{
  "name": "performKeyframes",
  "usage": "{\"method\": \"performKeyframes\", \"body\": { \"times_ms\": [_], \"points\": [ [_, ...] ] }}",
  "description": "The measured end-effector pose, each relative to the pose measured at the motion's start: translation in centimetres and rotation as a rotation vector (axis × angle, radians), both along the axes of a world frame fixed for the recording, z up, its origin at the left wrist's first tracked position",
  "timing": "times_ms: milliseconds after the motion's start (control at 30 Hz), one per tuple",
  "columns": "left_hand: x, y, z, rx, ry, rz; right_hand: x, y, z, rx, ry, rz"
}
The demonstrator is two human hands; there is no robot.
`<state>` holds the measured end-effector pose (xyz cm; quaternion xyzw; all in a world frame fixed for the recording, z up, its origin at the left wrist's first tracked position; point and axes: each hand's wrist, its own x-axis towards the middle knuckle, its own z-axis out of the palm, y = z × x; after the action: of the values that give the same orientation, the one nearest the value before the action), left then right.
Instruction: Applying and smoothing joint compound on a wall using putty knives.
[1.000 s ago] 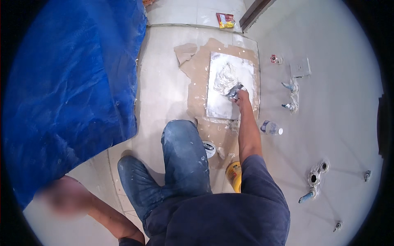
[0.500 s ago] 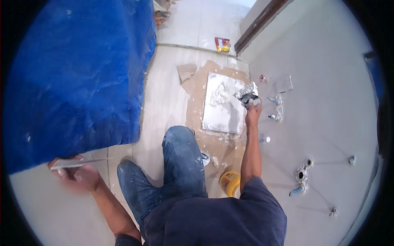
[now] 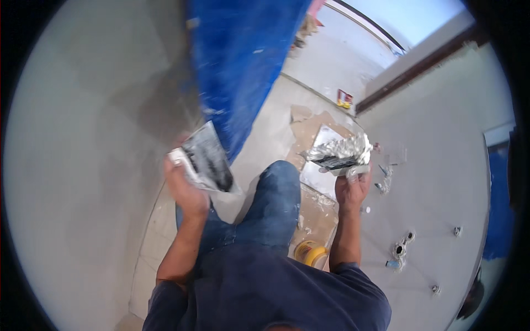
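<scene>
My left hand (image 3: 185, 187) is closed on a flat metal putty blade (image 3: 207, 154), smeared dark grey and white, at left of centre over my knees. My right hand (image 3: 353, 190) grips a second putty blade (image 3: 331, 163) heaped with thick white paste (image 3: 345, 144). Beneath it, partly hidden, a white board (image 3: 316, 182) lies on torn brown cardboard (image 3: 302, 132), with paste smears around it.
A blue tarpaulin (image 3: 237, 60) hangs ahead-left beside a grey wall (image 3: 83, 165). The right wall (image 3: 430, 165) has pipe stubs and fittings (image 3: 398, 250). A yellow bucket (image 3: 306, 254) stands by my right forearm. A red-yellow packet (image 3: 344, 98) lies near a threshold.
My left hand has risen from the lower left to over my knees with its blade. The paste-loaded blade in my right hand has lifted off the board. The view has swung leftward.
</scene>
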<state>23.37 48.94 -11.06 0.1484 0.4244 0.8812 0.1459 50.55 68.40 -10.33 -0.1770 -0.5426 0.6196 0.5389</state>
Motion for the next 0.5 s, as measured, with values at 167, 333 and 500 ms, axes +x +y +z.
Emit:
{"method": "performKeyframes", "body": {
  "times_ms": [167, 333, 500],
  "points": [
    [2.2, -5.0, -3.4, 0.003, -0.590, -0.086, -6.5, -9.0, 0.0, 0.589, -0.274, -0.053],
    [2.5, -7.5, -1.7, -0.055, -0.527, -0.063, -11.9, -15.0, 1.2, 0.806, -0.079, 0.204],
    [1.0, -10.7, -1.6, 0.054, -0.409, -0.087, -14.7, -19.3, 0.7, 0.926, -0.199, 0.192]
  ]
}}
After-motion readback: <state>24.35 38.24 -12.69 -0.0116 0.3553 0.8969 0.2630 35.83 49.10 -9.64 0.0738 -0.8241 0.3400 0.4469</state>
